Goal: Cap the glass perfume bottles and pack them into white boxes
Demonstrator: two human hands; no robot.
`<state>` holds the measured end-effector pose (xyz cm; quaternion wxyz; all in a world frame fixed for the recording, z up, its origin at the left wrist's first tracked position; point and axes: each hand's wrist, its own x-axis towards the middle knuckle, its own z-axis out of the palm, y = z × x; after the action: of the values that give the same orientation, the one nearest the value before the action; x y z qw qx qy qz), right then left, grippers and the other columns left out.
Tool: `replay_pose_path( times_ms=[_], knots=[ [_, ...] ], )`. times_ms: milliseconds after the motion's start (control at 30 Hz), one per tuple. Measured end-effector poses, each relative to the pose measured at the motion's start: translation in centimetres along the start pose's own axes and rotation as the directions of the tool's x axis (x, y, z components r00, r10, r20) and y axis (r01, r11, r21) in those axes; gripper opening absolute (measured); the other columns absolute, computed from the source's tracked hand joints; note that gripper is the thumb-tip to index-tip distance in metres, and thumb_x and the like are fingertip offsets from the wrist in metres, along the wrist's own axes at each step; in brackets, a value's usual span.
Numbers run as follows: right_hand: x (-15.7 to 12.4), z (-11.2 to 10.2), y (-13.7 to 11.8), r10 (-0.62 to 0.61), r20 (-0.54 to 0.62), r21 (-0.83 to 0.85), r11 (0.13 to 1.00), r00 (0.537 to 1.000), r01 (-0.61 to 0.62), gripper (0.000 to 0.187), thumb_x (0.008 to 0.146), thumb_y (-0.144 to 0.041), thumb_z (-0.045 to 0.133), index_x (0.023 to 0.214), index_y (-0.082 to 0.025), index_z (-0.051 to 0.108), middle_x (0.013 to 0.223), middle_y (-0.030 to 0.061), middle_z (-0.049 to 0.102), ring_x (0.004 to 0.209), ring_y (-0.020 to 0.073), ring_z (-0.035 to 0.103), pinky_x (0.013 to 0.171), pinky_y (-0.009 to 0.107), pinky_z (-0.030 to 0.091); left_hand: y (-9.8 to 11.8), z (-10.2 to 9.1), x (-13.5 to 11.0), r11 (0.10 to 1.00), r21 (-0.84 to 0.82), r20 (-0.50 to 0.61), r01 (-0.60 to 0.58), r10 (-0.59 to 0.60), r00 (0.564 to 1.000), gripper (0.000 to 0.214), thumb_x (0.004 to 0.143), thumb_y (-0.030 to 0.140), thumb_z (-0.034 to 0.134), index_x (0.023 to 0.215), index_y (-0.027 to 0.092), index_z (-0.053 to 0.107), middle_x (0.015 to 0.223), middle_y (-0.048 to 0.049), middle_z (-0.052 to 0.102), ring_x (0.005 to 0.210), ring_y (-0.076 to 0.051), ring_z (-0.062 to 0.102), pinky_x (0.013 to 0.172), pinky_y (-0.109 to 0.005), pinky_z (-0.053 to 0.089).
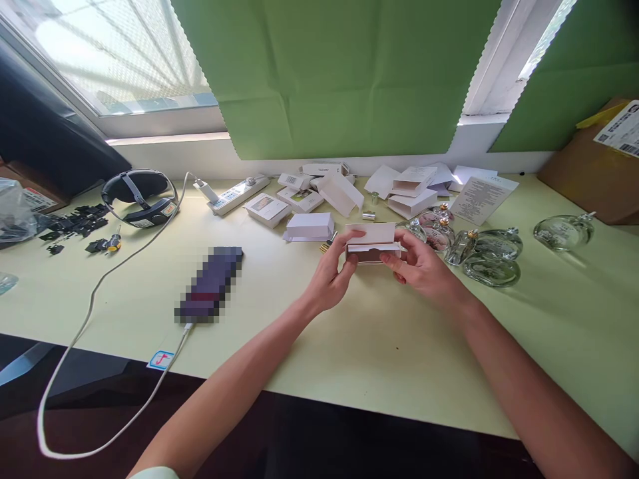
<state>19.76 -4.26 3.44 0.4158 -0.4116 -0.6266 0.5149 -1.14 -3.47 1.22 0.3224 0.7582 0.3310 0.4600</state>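
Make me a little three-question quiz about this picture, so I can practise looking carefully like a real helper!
1. Choose one: what do the left hand and the right hand hold together?
A: a long white power strip
B: a small, open cardboard box with a raised white flap
C: a thin white cable

2. True or false: a plain green curtain hangs beyond the pale yellow tabletop.

3. Fill in: the clear, rounded glass bottles are on the ____ side of the box.

Key: 1. B. 2. True. 3. Right.

The head camera looks forward, down at the table [399,352].
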Motion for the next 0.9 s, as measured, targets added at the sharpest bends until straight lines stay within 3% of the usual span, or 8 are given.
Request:
replay_pose_path(
  times_ms=[67,233,367,467,700,900],
  knots=[
    [0.0,0.0,0.1,-0.009,-0.014,0.007,1.000,1.000,0.009,0.041,0.084,-0.042,0.069,0.121,-0.028,0.058,0.118,0.0035,0.060,0.062,0.0080,0.048,0.050,0.023,0.039,0.0,0.0,0.0,1.000,-0.018,0.016,0.024,-0.024,1.000,0.037,0.100,0.034,0.042,0.136,0.029,0.043,0.127,-0.0075,0.057,0.115,-0.022,0.055,0.103,-0.044,0.042],
    [-0.2,0.2,0.0,0.058,0.009,-0.038,0.998,0.998,-0.058,0.040,0.088,-0.044,0.064,0.124,-0.030,0.056,0.094,0.0000,0.061,0.061,0.0106,0.053,0.051,0.025,0.042,0.2,-0.2,0.1,0.994,-0.082,0.037,0.070,-0.067,0.997,0.039,0.099,0.035,0.046,0.137,0.029,0.042,0.135,-0.0082,0.054,0.123,-0.025,0.053,0.105,-0.047,0.041],
    [-0.4,0.4,-0.4,0.078,0.039,-0.009,0.997,0.996,-0.078,0.040,0.089,-0.048,0.061,0.123,-0.030,0.055,0.120,0.0042,0.058,0.068,0.0138,0.065,0.055,0.029,0.047,0.6,-0.5,0.2,0.992,-0.088,0.034,0.092,-0.090,0.995,0.038,0.097,0.032,0.047,0.135,0.029,0.044,0.136,-0.0078,0.053,0.119,-0.025,0.054,0.101,-0.044,0.044],
    [-0.4,0.6,-0.4,0.077,0.055,-0.014,0.997,0.996,-0.076,0.040,0.089,-0.050,0.061,0.122,-0.029,0.055,0.126,0.0046,0.057,0.066,0.0129,0.066,0.056,0.029,0.047,0.9,-0.6,0.2,0.985,-0.122,0.040,0.123,-0.119,0.992,0.039,0.094,0.027,0.047,0.134,0.030,0.044,0.140,-0.0059,0.050,0.115,-0.024,0.053,0.098,-0.042,0.047],
    [-0.6,1.0,-0.6,0.060,0.007,-0.066,0.996,0.998,-0.060,0.031,0.088,-0.051,0.061,0.104,-0.025,0.058,0.108,-0.0006,0.059,0.046,0.0036,0.051,0.051,0.027,0.039,1.0,-0.7,0.2,0.965,-0.220,0.033,0.144,-0.140,0.990,0.046,0.085,0.016,0.045,0.129,0.031,0.049,0.144,-0.0037,0.046,0.122,-0.027,0.051,0.097,-0.044,0.049],
    [-0.8,1.1,-0.9,0.142,0.073,-0.072,0.988,0.987,-0.136,0.029,0.091,-0.050,0.057,0.107,-0.025,0.057,0.072,-0.0047,0.057,0.049,0.0112,0.056,0.054,0.028,0.040,0.8,-0.8,0.2,0.973,-0.197,0.046,0.122,-0.115,0.992,0.049,0.083,0.016,0.043,0.130,0.030,0.049,0.144,-0.0039,0.047,0.123,-0.027,0.052,0.095,-0.044,0.050]
  ],
)
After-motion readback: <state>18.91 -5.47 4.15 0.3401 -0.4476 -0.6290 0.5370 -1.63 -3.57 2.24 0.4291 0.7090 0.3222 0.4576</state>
